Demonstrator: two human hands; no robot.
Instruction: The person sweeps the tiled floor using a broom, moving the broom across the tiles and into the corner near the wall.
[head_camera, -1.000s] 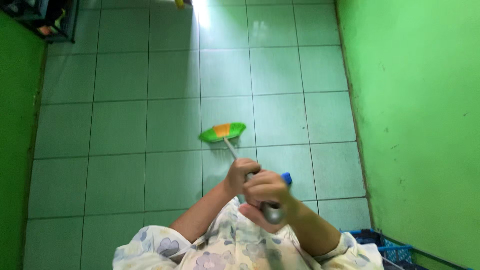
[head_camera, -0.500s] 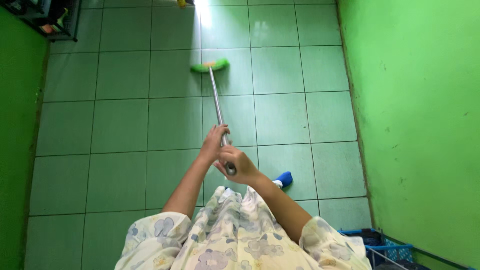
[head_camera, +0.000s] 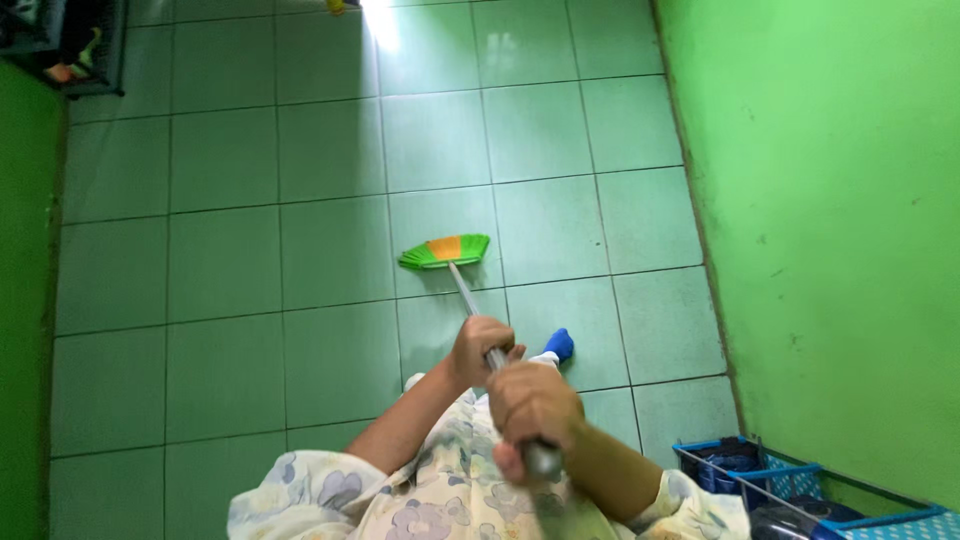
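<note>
I hold a broom with a silver metal handle (head_camera: 466, 298) and a green and orange bristle head (head_camera: 445, 251) that rests on the pale green tiled floor (head_camera: 250, 250). My left hand (head_camera: 480, 345) grips the handle lower down, closer to the head. My right hand (head_camera: 535, 408) grips the top end of the handle, close to my chest. Both arms come out of floral-print sleeves. A blue-toed foot (head_camera: 558, 345) shows just right of the handle.
A bright green wall (head_camera: 830, 220) runs along the right. A blue wire rack (head_camera: 770, 480) stands at the lower right corner. A dark shelf (head_camera: 60, 45) with items sits at the top left, and another green wall edges the left side.
The broom head has been drawn back from the far tiles toward me. Both hands pulled in toward my chest, the right hand now lowest.
</note>
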